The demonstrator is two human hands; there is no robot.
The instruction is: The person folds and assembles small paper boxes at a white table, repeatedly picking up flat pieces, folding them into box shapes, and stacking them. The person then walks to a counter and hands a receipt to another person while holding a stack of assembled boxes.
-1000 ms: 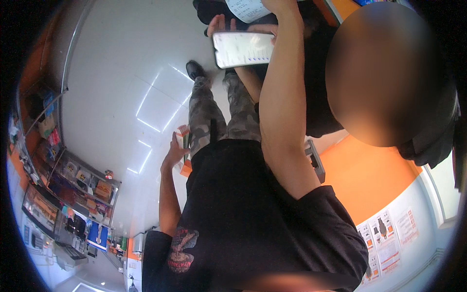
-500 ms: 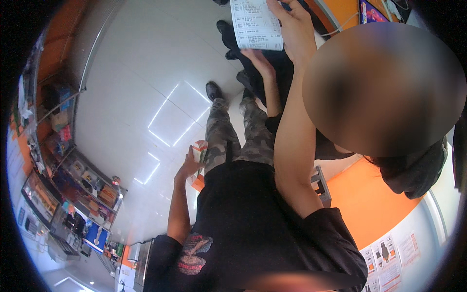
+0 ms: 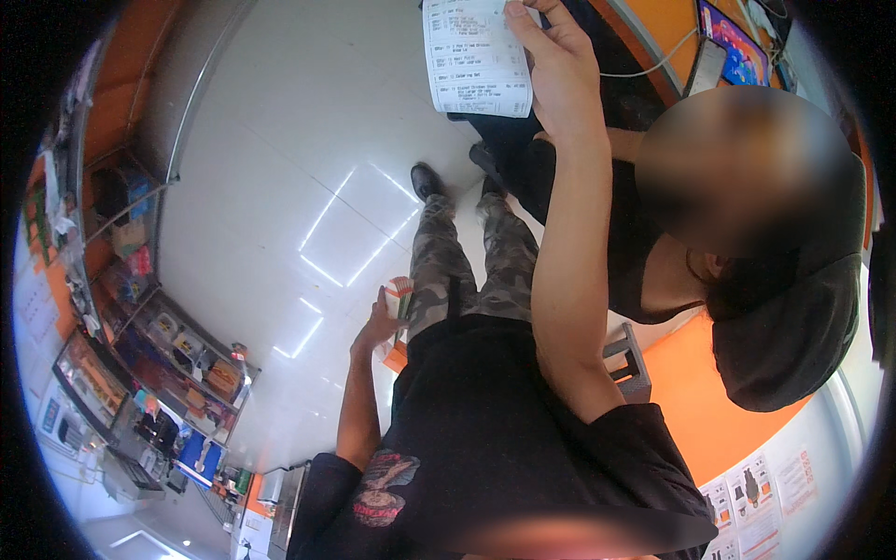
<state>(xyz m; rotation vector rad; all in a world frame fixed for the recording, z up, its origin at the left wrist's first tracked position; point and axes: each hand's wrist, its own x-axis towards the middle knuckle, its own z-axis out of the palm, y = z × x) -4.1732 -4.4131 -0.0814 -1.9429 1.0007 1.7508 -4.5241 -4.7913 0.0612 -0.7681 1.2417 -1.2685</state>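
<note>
In my raised right hand (image 3: 565,79) is a long white printed receipt (image 3: 476,61), pinched at its right edge between thumb and fingers. Its upper end runs out of the picture. My left hand (image 3: 379,325) hangs low beside my thigh, with its fingers round an orange, white and green item (image 3: 399,297) that looks like folded card packaging. Part of that item is hidden by the hand, so its exact kind is unclear.
Close on my right stands a person in a black cap (image 3: 789,345). Behind them are an orange counter (image 3: 747,420) and a lit screen (image 3: 733,42). Stocked shelves (image 3: 126,224) line the left side. A pale tiled floor (image 3: 280,140) lies ahead.
The receipt has shifted slightly left and down in the picture with my right hand. The other person's hand that was under its lower edge no longer shows there. My left hand keeps its hold.
</note>
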